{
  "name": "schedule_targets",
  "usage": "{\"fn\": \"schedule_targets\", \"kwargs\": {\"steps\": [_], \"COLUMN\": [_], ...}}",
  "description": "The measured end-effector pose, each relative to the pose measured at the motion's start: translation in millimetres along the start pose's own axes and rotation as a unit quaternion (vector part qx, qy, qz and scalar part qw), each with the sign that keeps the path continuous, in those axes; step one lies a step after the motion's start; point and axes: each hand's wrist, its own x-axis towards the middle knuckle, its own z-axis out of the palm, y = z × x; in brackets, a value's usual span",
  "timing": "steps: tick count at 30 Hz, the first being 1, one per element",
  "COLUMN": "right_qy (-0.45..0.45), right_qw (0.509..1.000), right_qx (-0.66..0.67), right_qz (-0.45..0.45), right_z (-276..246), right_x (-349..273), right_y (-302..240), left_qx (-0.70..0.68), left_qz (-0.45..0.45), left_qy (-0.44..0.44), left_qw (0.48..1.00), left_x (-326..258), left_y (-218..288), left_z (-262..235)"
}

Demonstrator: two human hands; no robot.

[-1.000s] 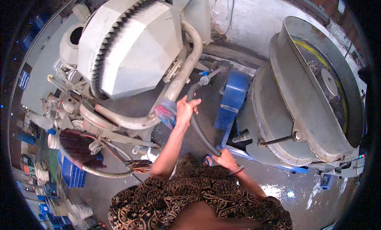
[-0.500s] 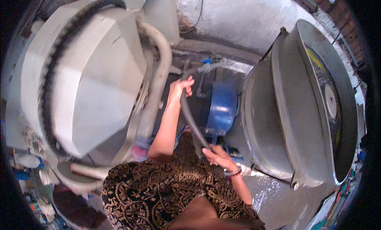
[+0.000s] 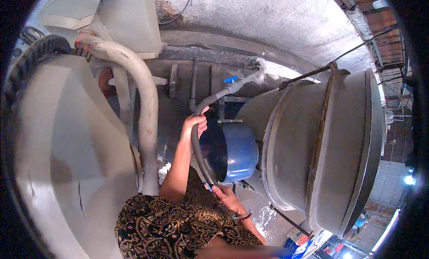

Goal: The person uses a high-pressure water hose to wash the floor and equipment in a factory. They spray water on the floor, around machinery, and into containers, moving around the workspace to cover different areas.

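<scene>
A dark grey hose (image 3: 197, 149) curves down from a pale pipe (image 3: 246, 81) fitted with a blue valve handle (image 3: 231, 79). My left hand (image 3: 195, 124) is closed round the hose's upper stretch, fingers wrapped over it. Lower down, my right hand (image 3: 229, 199), with bangles at the wrist, is closed on the hose near its lower part. A small blue piece (image 3: 208, 186) shows beside the right fingertips; its kind is unclear. Just right of the hose lies a blue cylinder (image 3: 242, 152) with a dark side.
A big grey drum (image 3: 290, 147) with raised bands stands on the right. On the left are a large pale faceted machine housing (image 3: 80, 138), a toothed ring (image 3: 31, 62) and a thick bent pipe (image 3: 149, 89). A rough wall (image 3: 250, 22) rises behind; wet floor shows below.
The view has swung rightward, so the left machine slid toward the left edge. Both hands keep their hold on the hose and appear slightly lower in the picture.
</scene>
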Motion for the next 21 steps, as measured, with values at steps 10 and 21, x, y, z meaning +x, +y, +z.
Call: {"fn": "schedule_targets", "kwargs": {"steps": [10,21], "right_qy": [0.039,0.06], "right_qw": [0.994,0.984], "right_qx": [0.041,0.121], "right_qz": [0.089,0.117], "right_z": [2,6], "right_x": [41,71], "right_y": [-58,-73], "left_qx": [-0.075,-0.022], "left_qz": [-0.059,-0.116], "left_qy": [-0.033,-0.033], "left_qw": [0.995,0.993], "left_x": [71,114], "left_y": [7,8], "left_z": [-21,-21]}}
